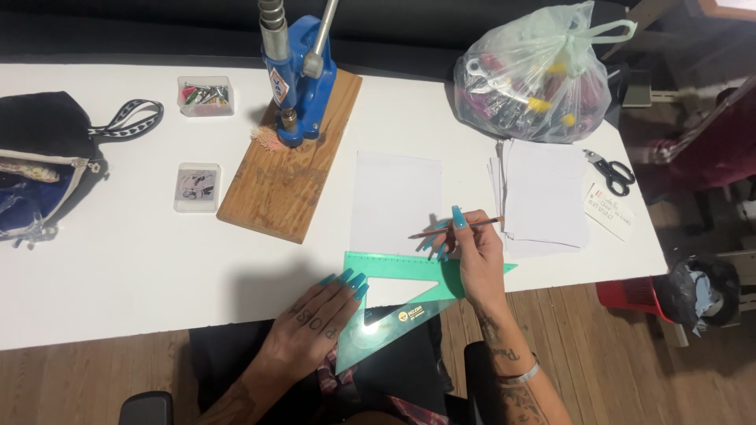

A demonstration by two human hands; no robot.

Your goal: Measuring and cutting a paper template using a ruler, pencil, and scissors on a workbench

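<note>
Head view, looking straight down at the white table. Right hand has its fingers pinched shut around a thin pencil, and the pencil lies nearly flat, long axis running left to right, its left end over the blank white sheet and its other end aimed toward the stack of white paper. It's slim, brownish, with a darker end on the right.

Left hand rests flat, fingers spread loosely, fingertips pressing the green set square. That triangle is translucent green, its ruled long edge running left to right along the sheet's lower edge, its point hanging off the table edge toward the person.

Packages now: a knotted pale green plastic bag of mixed parts sits far right at the back. Two small clear boxes lie left of the blue hand press on its wooden board. A white handwritten card lies by the black scissors. A dark pouch sits far left.
</note>
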